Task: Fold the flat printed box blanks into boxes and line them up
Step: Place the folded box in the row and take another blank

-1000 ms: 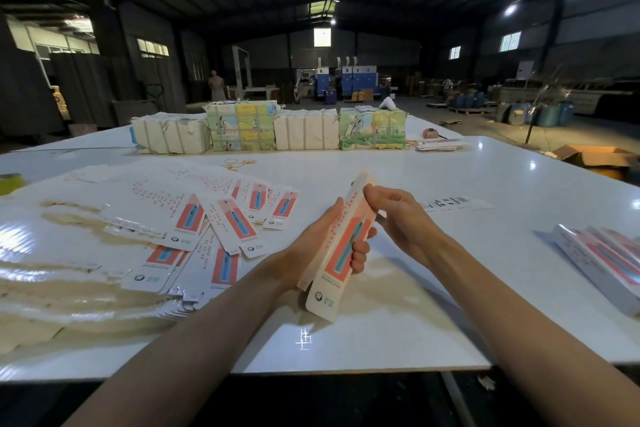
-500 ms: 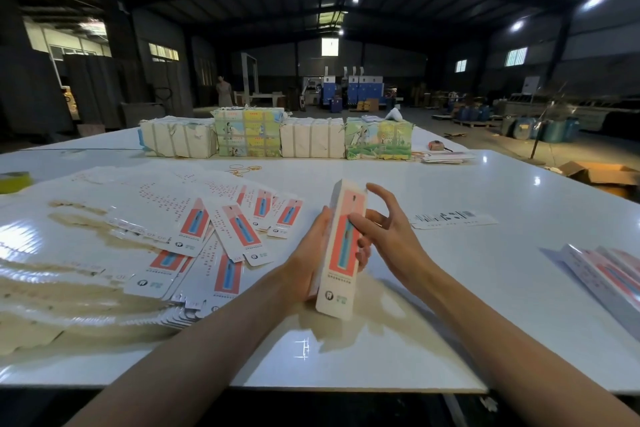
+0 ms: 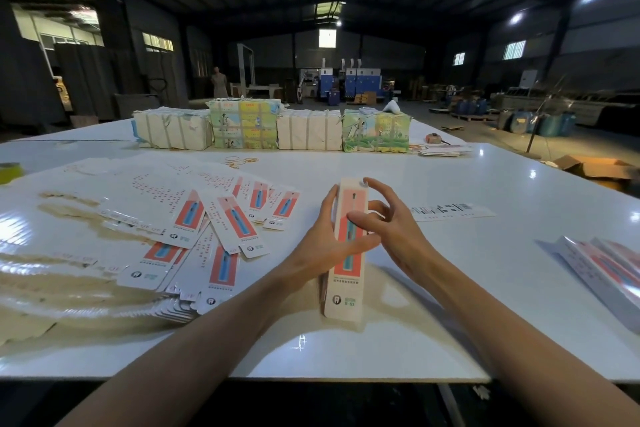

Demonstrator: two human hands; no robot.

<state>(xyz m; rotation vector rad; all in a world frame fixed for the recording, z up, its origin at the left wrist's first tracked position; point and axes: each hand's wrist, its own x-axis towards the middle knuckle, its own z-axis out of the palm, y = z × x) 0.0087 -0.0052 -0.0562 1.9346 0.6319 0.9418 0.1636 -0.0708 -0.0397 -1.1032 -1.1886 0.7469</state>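
Observation:
A long narrow printed box (image 3: pixel 347 284), white with a red panel and a blue toothbrush picture, stands on end near the front of the white table (image 3: pixel 450 305). My left hand (image 3: pixel 325 246) grips it from the left, thumb across the front. My right hand (image 3: pixel 388 229) is at its upper right, index finger on the top end, thumb against the front, other fingers spread. Several flat printed blanks (image 3: pixel 194 239) lie fanned out to the left. Folded boxes (image 3: pixel 602 270) lie side by side at the right edge.
Wrapped bundles (image 3: pixel 273 128) stand in a row at the back of the table. A printed strip (image 3: pixel 450 211) lies right of my hands. Rubber bands (image 3: pixel 239 160) lie behind the blanks. A person (image 3: pixel 219 81) stands far off in the hall.
The box has swung from a tilted hold to upright, its lower end down near the table. My right hand shifted from the top flap to the upper right side.

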